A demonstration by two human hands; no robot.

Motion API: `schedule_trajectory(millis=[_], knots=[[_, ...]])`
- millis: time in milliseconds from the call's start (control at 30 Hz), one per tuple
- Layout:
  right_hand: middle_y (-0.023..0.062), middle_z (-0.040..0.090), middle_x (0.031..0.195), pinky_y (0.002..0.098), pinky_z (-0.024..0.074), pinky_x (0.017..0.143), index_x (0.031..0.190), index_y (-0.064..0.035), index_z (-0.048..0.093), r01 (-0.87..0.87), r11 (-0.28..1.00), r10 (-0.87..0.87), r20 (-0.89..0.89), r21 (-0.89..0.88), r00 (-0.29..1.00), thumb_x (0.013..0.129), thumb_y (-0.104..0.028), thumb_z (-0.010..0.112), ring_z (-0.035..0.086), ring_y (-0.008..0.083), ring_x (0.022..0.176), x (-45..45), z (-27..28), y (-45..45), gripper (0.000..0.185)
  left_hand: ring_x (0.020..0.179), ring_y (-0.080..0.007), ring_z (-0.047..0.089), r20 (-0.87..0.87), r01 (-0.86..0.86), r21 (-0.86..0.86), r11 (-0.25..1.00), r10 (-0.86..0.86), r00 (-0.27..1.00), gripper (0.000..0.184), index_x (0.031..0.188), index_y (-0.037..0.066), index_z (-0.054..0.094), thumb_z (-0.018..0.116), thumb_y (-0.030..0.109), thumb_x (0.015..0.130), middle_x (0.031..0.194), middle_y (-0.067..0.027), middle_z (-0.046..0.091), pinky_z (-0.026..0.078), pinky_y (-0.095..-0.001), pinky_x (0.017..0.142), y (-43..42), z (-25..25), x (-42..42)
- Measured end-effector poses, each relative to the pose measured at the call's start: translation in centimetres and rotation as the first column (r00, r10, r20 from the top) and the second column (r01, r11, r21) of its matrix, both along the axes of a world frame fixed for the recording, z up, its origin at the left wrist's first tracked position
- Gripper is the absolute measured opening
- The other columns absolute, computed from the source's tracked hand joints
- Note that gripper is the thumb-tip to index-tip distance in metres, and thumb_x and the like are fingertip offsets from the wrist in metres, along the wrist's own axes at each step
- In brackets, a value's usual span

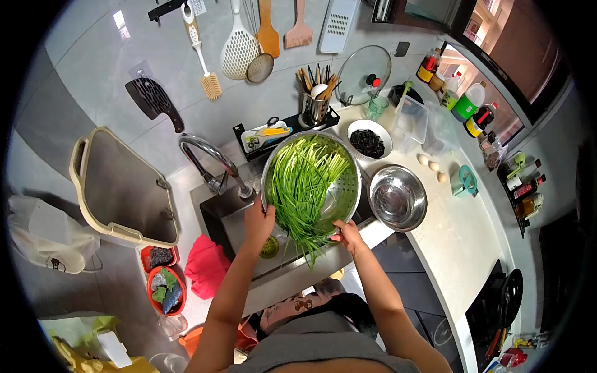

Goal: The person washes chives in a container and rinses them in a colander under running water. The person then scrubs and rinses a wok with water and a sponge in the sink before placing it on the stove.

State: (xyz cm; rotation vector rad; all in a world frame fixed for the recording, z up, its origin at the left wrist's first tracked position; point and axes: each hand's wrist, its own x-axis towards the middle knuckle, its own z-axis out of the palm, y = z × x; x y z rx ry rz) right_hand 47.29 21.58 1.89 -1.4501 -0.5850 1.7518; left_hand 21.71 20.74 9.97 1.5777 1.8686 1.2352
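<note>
A steel colander (346,189) full of long green chives (301,177) is held over the sink (217,227), tilted slightly towards me. My left hand (258,221) grips its left rim, fingers partly hidden beneath. At the lower right, my right hand (348,235) is closed on the rim, with thumb on top. Some chive tips hang over the near edge between my hands. Just right of the colander, a steel bowl (398,198) rests on the counter. Behind it stands a white bowl (387,152) of dark, wrinkled pieces (367,143).
A chrome faucet (211,152) rises left of the colander. Beside the sink lies a red cloth (205,266), near an orange-red basket (166,292) of scraps. Three eggs (433,166), a clear plastic container (411,119) and a glass lid (364,74) occupy the right counter. Utensils hang above.
</note>
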Motion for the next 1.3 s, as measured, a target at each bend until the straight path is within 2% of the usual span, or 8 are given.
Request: schedule_trajectory(millis=[33, 533, 633, 767, 833, 867, 1000, 1300], knots=[[0.0044, 0.051, 0.072, 0.0268, 0.0527, 0.045, 0.099, -0.0003, 0.047, 0.028, 1.0, -0.028, 0.017, 0.011, 0.999, 0.075, -0.012, 0.059, 0.056, 0.0147, 0.058, 0.0, -1.4, 0.3, 0.029, 0.051, -0.0327, 0.053, -0.033, 0.002, -0.022, 1.0, -0.003, 0.999, 0.046, 0.117, 0.008, 0.046, 0.047, 0.013, 0.072, 0.059, -0.0196, 0.052, 0.041, -0.0389, 0.051, 0.0, 0.7, 0.0], [0.0065, 0.054, 0.074, 0.027, 0.0522, 0.047, 0.099, 0.0017, 0.047, -0.019, 0.998, 0.021, 0.037, -0.054, 0.999, 0.076, -0.019, 0.057, 0.055, 0.0134, 0.056, -0.5, -0.1, 0.6, 0.032, 0.053, -0.035, 0.054, -0.018, -0.001, -0.015, 1.0, 0.001, 1.0, 0.045, 0.116, 0.005, 0.044, 0.047, 0.013, 0.073, 0.062, -0.0214, 0.053, 0.041, -0.0416, 0.052, 0.5, 0.3, -0.6], [0.0083, 0.057, 0.076, 0.0248, 0.0512, 0.047, 0.095, 0.0031, 0.051, -0.081, 0.997, 0.08, 0.202, -0.004, 0.976, 0.076, -0.016, 0.055, 0.055, 0.0137, 0.055, -0.3, 2.0, 0.5, 0.027, 0.049, -0.0278, 0.054, 0.062, -0.009, 0.053, 0.999, 0.006, 0.998, 0.04, 0.112, 0.005, 0.047, 0.048, 0.012, 0.073, 0.059, -0.0162, 0.055, 0.042, -0.0375, 0.049, 0.9, -2.4, -1.4], [0.0105, 0.058, 0.07, 0.0235, 0.0466, 0.043, 0.091, 0.0036, 0.056, -0.194, 0.949, 0.097, 0.355, 0.25, 0.93, 0.075, -0.011, 0.052, 0.056, 0.0156, 0.05, 0.8, 3.8, 1.6, 0.022, 0.063, -0.0175, 0.052, 0.658, 0.137, -0.332, 0.933, 0.125, 0.743, 0.03, 0.106, 0.002, 0.045, 0.05, 0.013, 0.079, 0.081, -0.008, 0.051, 0.045, -0.0315, 0.053, -0.2, -6.3, -2.1], [0.0129, 0.059, 0.063, 0.0291, 0.0479, 0.051, 0.09, 0.0043, 0.056, -0.338, 0.901, 0.098, 0.63, 0.273, 0.77, 0.075, -0.018, 0.053, 0.059, 0.0206, 0.053, 0.9, 4.9, 2.0, 0.027, 0.062, -0.017, 0.054, 0.76, 0.156, -0.449, 0.88, 0.285, 0.584, 0.025, 0.101, 0.003, 0.045, 0.049, 0.012, 0.079, 0.082, -0.0088, 0.053, 0.046, -0.0298, 0.05, -0.6, -8.6, -1.1], [0.0141, 0.059, 0.06, 0.032, 0.0485, 0.055, 0.09, 0.0046, 0.056, -0.411, 0.872, 0.083, 0.747, 0.266, 0.66, 0.074, -0.021, 0.053, 0.061, 0.0231, 0.055, 0.9, 5.7, 2.1, 0.03, 0.062, -0.0168, 0.054, 0.789, 0.175, -0.502, 0.847, 0.365, 0.494, 0.022, 0.099, 0.003, 0.045, 0.048, 0.011, 0.078, 0.082, -0.0092, 0.054, 0.047, -0.029, 0.049, -0.8, -9.4, -0.7], [0.0134, 0.058, 0.053, 0.0341, 0.048, 0.062, 0.089, 0.0031, 0.057, -0.513, 0.829, 0.056, 0.879, 0.223, 0.473, 0.075, -0.03, 0.052, 0.061, 0.0251, 0.055, -0.2, 10.4, 1.3, 0.036, 0.06, -0.0169, 0.054, 0.777, 0.265, -0.558, 0.786, 0.383, 0.5, 0.018, 0.091, 0.004, 0.042, 0.05, 0.012, 0.078, 0.074, -0.007, 0.052, 0.045, -0.0305, 0.049, -1.6, -9.7, 0.2], [0.0163, 0.058, 0.058, 0.0331, 0.0475, 0.055, 0.082, 0.0055, 0.056, -0.473, 0.86, 0.082, 0.861, 0.194, 0.502, 0.077, -0.025, 0.051, 0.06, 0.0231, 0.048, 0.5, 9.6, 1.2, 0.032, 0.051, -0.0152, 0.049, 0.798, 0.324, -0.553, 0.768, 0.374, 0.473, 0.012, 0.076, 0.004, 0.045, 0.052, 0.013, 0.076, 0.059, -0.0045, 0.046, 0.041, -0.0287, 0.046, -1.7, -11.8, -0.1]])
